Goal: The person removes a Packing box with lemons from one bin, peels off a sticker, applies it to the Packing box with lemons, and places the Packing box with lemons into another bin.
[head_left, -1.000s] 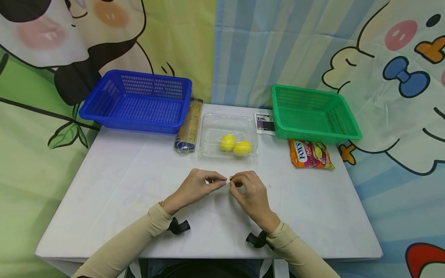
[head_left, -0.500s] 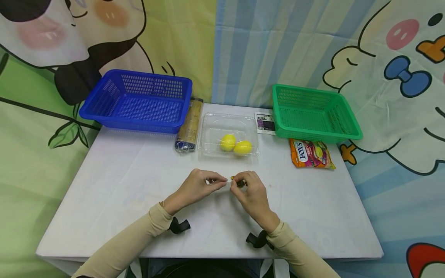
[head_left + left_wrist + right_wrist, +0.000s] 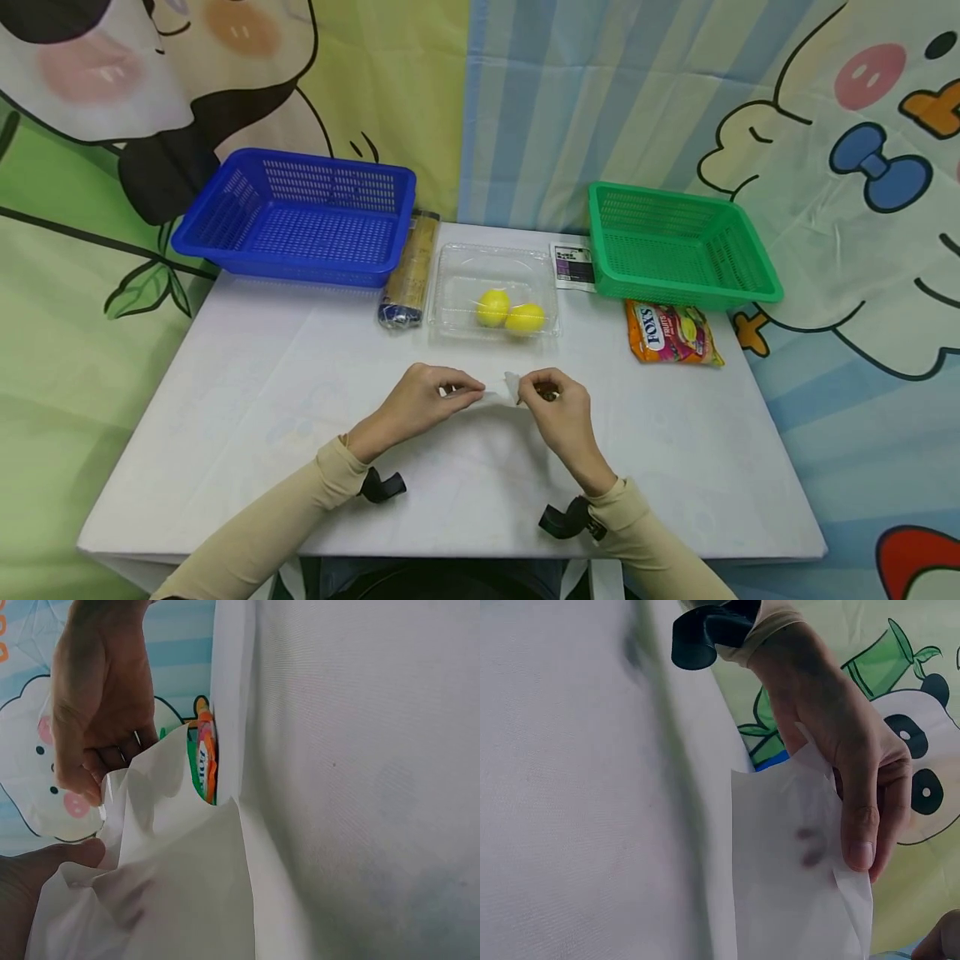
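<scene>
A thin, see-through white sheet is stretched between my two hands above the table. My left hand pinches its left edge between thumb and fingers, as the right wrist view also shows with the sheet hanging down. My right hand pinches the other side, its fingers bent; in the left wrist view this right hand is at the sheet's upper corner. A small dark and yellowish thing shows within the right hand's curl; its kind cannot be made out.
Behind the hands stands a clear plastic box with two yellow balls. A blue basket and a golden-brown wrapped roll are left of it. Rightward are a black-and-white packet, a green basket and an orange FOX'S bag.
My right hand has moved to the right, away from the left hand, which shifts only slightly left. More of the white sheet now shows between them.
</scene>
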### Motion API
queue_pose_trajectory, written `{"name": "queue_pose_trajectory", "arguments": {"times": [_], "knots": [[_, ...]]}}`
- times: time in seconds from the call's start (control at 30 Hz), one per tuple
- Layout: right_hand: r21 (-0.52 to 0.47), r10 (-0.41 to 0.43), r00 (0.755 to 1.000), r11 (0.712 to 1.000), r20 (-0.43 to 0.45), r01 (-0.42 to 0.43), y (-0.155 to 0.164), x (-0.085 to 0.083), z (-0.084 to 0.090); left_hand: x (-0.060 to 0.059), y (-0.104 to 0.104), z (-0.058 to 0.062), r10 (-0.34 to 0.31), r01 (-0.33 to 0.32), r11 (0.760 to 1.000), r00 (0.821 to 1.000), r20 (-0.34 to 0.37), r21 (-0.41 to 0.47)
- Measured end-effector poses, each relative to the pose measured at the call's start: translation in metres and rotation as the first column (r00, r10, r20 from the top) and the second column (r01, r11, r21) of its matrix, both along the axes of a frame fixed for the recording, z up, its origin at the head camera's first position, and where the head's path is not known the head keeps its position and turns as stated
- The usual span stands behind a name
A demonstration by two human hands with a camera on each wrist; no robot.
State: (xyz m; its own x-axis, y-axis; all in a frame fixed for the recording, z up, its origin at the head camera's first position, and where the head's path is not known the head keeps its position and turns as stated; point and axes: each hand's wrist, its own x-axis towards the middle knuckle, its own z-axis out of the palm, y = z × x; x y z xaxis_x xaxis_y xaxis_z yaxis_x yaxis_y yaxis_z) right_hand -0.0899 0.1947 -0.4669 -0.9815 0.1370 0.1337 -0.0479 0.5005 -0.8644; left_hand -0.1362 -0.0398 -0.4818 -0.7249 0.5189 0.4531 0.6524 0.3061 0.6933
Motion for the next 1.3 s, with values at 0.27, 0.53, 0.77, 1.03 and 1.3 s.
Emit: {"name": "queue_pose_trajectory", "arguments": {"times": [0.27, 0.53, 0.77, 1.03, 1.3], "knots": [[-0.069, -0.032, 0.996, 0.997, 0.089, 0.039, 0.007, -0.001, 0.003, 0.001, -0.001, -0.001, -0.015, 0.015, 1.000, 1.000, -0.006, 0.004], [-0.105, -0.045, 0.993, 0.993, 0.113, 0.057, 0.012, 0.000, 0.008, 0.003, -0.001, -0.001, -0.022, 0.022, 0.999, 0.999, 0.024, -0.024], [-0.077, -0.091, 0.990, 0.992, 0.104, 0.100, 0.017, -0.003, 0.013, 0.003, -0.002, -0.004, -0.031, 0.032, 0.997, 0.999, 0.014, -0.064], [-0.083, -0.096, 0.990, 0.991, 0.102, 0.105, 0.017, -0.003, 0.018, 0.007, -0.004, -0.008, -0.120, 0.104, 0.959, 0.992, -0.045, -0.263], [-0.073, -0.092, 0.993, 0.993, 0.072, 0.098, 0.011, -0.001, 0.019, 0.007, -0.001, -0.006, -0.074, 0.083, 0.982, 0.996, 0.057, -0.170]]}}
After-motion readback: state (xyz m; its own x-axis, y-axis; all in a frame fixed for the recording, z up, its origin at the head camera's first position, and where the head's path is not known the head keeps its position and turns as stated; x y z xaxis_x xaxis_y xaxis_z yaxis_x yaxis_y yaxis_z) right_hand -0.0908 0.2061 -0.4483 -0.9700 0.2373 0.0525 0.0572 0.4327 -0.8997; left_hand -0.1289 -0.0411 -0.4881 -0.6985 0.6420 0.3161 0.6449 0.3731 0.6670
